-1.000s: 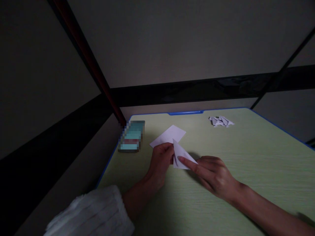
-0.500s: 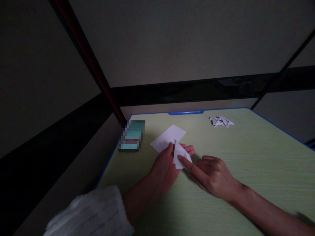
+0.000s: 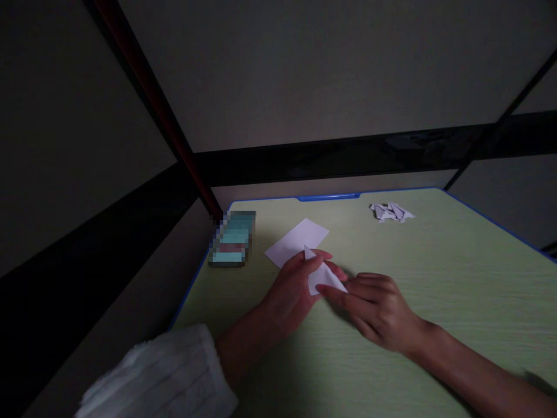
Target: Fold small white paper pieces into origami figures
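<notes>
A small folded piece of white paper [image 3: 322, 280], pointed at its upper and right corners, is held above the table between both hands. My left hand [image 3: 293, 293] cradles it from below, its thumb pressed on the paper's upper part. My right hand [image 3: 376, 307] has its index finger on the lower right part of the paper, the other fingers curled; its thumb is hidden. Just beyond the left hand a flat sheet of white paper [image 3: 300, 238] lies on the table, its near corner covered by that hand.
A phone [image 3: 235, 238] with a blurred screen lies at the table's left edge. Folded white paper figures [image 3: 391, 212] sit at the far right. The pale green table [image 3: 444, 267] has a blue rim and a blue strip [image 3: 328, 197] at its far edge, against a wall.
My left thumb has come down onto the folded paper. The right index finger has slid toward the paper's lower edge, and the paper's right corner now points further right.
</notes>
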### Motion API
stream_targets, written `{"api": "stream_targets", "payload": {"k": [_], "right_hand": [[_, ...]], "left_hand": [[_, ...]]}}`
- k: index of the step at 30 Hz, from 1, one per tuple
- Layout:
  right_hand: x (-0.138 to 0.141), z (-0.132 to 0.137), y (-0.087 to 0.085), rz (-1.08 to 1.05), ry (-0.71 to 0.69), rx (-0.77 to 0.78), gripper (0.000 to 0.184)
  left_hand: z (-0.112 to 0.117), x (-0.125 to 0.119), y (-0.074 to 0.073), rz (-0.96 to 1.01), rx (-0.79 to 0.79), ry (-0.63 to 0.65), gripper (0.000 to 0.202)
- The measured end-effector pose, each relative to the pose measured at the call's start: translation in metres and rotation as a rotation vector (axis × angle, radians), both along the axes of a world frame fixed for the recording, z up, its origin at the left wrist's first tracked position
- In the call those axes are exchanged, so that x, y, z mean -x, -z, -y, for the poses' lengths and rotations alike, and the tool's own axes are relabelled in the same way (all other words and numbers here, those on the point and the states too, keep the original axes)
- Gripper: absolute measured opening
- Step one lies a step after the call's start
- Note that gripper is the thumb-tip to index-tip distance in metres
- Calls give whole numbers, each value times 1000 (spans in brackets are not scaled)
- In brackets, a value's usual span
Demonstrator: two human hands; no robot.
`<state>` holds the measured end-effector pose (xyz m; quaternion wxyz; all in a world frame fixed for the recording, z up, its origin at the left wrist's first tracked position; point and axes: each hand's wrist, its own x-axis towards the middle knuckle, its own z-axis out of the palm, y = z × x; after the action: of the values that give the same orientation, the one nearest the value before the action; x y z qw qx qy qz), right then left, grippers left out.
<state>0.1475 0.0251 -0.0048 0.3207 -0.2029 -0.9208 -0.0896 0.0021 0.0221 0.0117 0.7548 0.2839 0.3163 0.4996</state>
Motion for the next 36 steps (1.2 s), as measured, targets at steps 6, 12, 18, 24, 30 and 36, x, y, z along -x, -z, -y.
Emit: {"api": "stream_targets", "payload": {"k": [6,12,18,24,30,36], "right_hand": [[2,0,1,4,-29,13,27],[1,1,5,-67,-18,79,19],[13,8,17,-590,168,535,24],[34,10,7,-1016,153,897,28],[33,8,8,-1004,83,1067,19],[25,6,13,-757,95,970,16]], "left_hand": [[3,0,-1,-68,-24,19,15],[3,-2,-3,-82,6,-20,18],[4,-6,-2,52,39,-141,15],[11,-14,0,256,139,-168,19],[15,-19,0,294,146,-147,16],[13,-17,5,224,117,-117,13]]}}
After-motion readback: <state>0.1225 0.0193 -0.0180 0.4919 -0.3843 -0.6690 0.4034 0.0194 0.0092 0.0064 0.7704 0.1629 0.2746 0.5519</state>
